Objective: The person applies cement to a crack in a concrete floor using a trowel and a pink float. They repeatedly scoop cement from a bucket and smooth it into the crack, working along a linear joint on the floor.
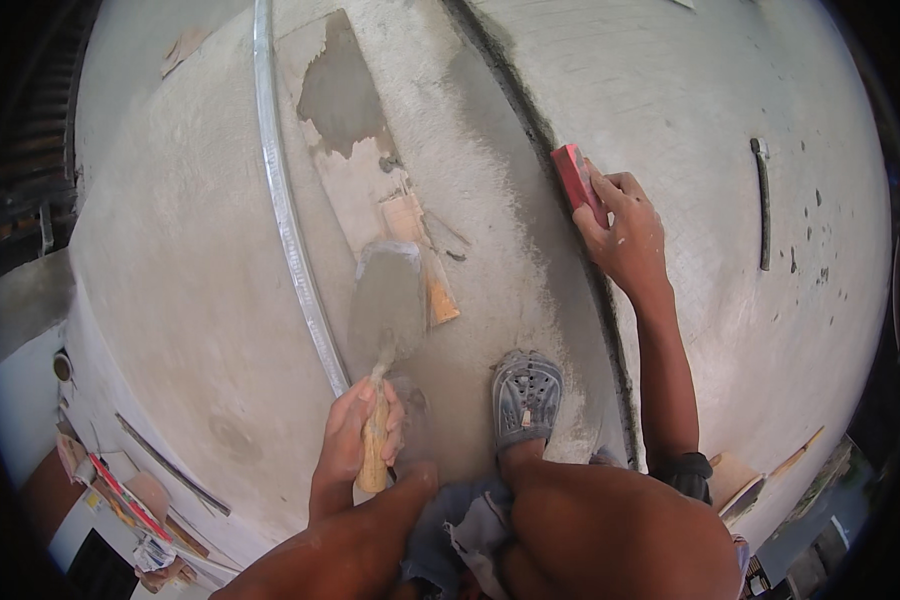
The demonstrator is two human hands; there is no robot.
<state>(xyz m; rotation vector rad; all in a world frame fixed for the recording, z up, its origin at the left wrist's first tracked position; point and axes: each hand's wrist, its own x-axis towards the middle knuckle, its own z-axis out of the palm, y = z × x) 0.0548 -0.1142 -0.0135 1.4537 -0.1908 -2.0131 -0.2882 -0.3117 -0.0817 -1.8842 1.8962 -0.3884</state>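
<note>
My left hand (pixel 346 440) is closed round the wooden handle of a trowel (pixel 388 300). Its broad grey blade, coated with mortar, points away from me beside a short wooden offcut (pixel 441 297). To the right, my right hand (pixel 627 232) grips a red rectangular block (pixel 578 184), whose exact kind I cannot make out. The block is at the right edge of a dark line (pixel 518 98) running along the grey cement surface. Ahead of the trowel lies a board (pixel 358 195) with a patch of wet mortar (pixel 340 95) on it.
A long metal straightedge (pixel 288 215) lies left of the board. My grey clog (pixel 526 395) stands between trowel and dark line. A thin dark bar (pixel 763 210) rests at the right. Assorted items, including a red strip (pixel 130 497), sit at the lower left.
</note>
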